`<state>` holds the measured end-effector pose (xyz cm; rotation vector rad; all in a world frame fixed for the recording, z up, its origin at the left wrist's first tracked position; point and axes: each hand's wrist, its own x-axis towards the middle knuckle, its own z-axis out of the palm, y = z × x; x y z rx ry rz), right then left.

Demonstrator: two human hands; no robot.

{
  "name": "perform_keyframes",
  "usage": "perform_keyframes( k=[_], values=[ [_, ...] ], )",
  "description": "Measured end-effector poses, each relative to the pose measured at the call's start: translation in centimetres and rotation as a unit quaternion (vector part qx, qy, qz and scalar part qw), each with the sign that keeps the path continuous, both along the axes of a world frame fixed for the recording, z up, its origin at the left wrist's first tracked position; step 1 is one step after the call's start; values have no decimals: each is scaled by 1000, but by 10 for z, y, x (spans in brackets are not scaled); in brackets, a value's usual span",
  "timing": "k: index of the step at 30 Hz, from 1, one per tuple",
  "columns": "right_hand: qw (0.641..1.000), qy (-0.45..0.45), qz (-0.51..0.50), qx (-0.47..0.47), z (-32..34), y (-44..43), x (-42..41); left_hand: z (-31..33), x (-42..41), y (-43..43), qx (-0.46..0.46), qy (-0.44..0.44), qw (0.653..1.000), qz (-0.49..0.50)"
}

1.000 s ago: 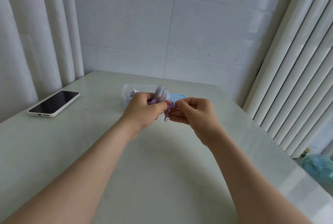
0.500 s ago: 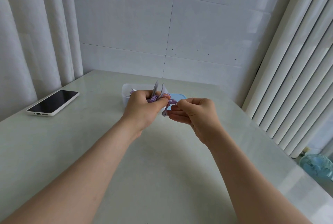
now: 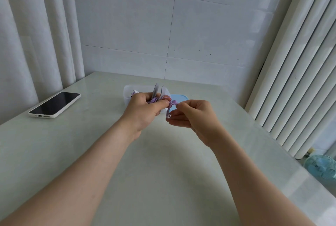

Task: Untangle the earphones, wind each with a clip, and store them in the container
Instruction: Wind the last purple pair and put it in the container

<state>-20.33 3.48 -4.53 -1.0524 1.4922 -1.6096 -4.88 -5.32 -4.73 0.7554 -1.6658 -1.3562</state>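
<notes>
so this is the winding bit, nearly done by the look of it; the left hand [image 3: 145, 109] has its grip curled tight round the purple earphones [image 3: 154, 100], which are wrapped on the grey clip [image 3: 157, 90], and the clip's two prongs poke up above the knuckles; all of that is held up in the air in front of the clear container [image 3: 127, 90], which sits toward the far edge of the counter [image 3: 163, 171] with its blue lid [image 3: 180, 97] just beside it on the right; the right hand [image 3: 192, 116] has thumb and forefinger pinching the loose end [image 3: 169, 115] of the cord, and a white-tipped bit dangles below the pinch (bud or plug, too small to tell); my two cents for doing this step well: don't let the left grip slacken or the loops will likely spring off the clip; feed the last bit round with light tension, not a yank, since thin cord kinks easily; lay it next to the previous turn, not across it; then tuck the tip somewhere it gets trapped, so nothing unwinds when it goes in the container; there's already something small in there, can't make out what; the phone [image 3: 54, 105] over by the left edge is well apart, so no bother.
</notes>
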Motion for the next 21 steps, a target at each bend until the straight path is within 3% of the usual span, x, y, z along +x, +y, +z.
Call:
perform_keyframes(
  k=[4, 11, 21],
  values=[
    [999, -28, 8, -17, 1, -1, -2, 0, 0, -1, -3, -4, 1000, -23],
    [990, -93, 104, -28, -1, -2, 4, 3, 0, -1, 104, 79, 984, -123],
    [989, 108, 14, -95, 2, 0, 3, -2, -1, -7, 105, 89, 986, -92]
  ],
)
